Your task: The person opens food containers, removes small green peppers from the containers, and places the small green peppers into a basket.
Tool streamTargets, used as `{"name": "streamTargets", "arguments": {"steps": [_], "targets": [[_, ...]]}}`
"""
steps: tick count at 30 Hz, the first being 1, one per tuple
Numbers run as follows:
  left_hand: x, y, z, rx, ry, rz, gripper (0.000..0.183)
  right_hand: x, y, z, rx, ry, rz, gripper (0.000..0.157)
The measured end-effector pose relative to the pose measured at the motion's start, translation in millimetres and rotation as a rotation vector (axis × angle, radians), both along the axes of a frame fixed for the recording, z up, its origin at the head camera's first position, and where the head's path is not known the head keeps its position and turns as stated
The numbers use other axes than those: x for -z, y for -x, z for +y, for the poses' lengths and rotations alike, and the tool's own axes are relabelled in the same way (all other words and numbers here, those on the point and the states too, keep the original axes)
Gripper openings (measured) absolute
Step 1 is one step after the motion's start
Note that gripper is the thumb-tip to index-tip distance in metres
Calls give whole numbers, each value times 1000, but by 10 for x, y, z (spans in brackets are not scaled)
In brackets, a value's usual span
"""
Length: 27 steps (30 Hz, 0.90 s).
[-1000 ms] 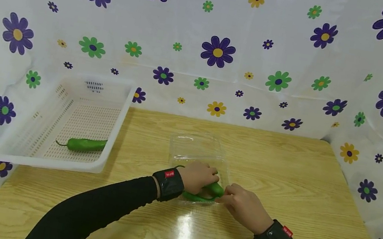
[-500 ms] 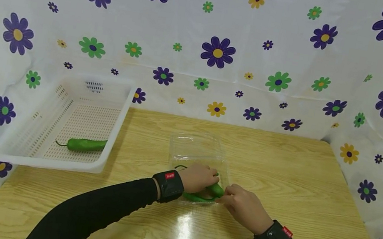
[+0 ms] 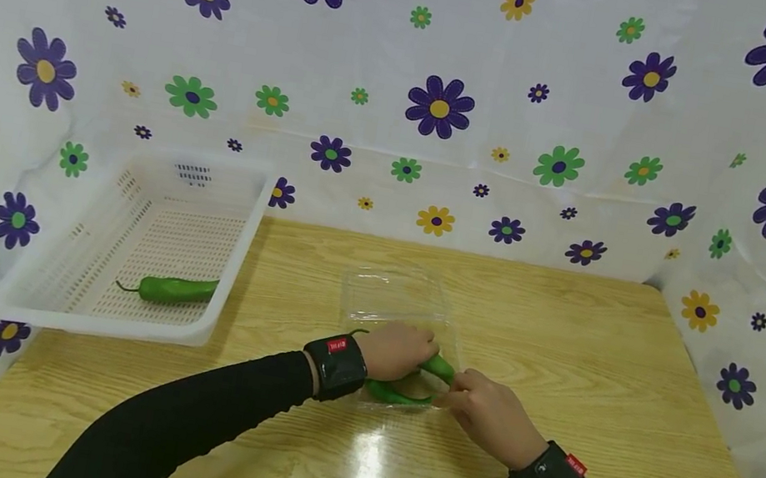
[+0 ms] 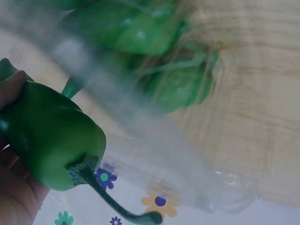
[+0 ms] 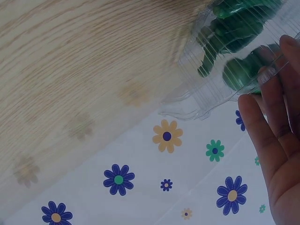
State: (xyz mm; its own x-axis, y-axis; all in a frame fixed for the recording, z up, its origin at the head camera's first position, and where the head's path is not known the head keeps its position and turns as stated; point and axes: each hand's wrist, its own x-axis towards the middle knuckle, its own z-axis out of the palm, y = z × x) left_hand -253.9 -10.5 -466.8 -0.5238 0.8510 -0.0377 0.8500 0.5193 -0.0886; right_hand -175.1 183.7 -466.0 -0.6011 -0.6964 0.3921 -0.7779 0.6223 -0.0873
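Observation:
A clear plastic clamshell box (image 3: 394, 298) lies with its lid open on the wooden table. My left hand (image 3: 396, 353) reaches over it and grips a green pepper (image 4: 51, 136), thumb on one side and fingers underneath. That pepper's curved stem points away from the palm, and its other end reaches toward my right hand. Several more green peppers (image 4: 136, 30) show through the plastic; one curved pepper (image 3: 395, 395) lies at the near side. My right hand (image 3: 493, 417) pinches the box's right edge, fingers along the outer wall in the right wrist view.
At the left stands a white perforated basket (image 3: 102, 326) with one long green pepper (image 3: 175, 290) in it, partly hidden by the rim. A flowered white curtain (image 3: 371, 127) encloses the wooden table (image 3: 600, 351) at the back and sides.
The left hand has shifted slightly, and the pepper's end has lifted away from the curved pepper below. My right hand keeps its place at the box edge. The head view has shifted slightly.

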Motion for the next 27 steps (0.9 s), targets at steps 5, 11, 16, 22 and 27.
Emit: {"name": "streamTargets", "arguments": {"steps": [5, 11, 16, 22, 27], "targets": [[-210, -38, -46, -53, -11, -44, 17, -2, 6, -3, -3, -10, 3, 22], [-405, -27, -147, -84, 4, -25, 18, -4, 12, -2, -4, -12, 3, 21], [-598, -7, -274, -128, 1, -74, 27, 7, 18, -7, 5, -13, -2, 20], [-906, 26, -518, -181, -36, -84, 26, -14, 18, -12, 12, -21, -14, 20], [-1072, 55, -757, -214, -88, -71, 28, -15, 18, -12, 15, -24, -17, 19]]}}
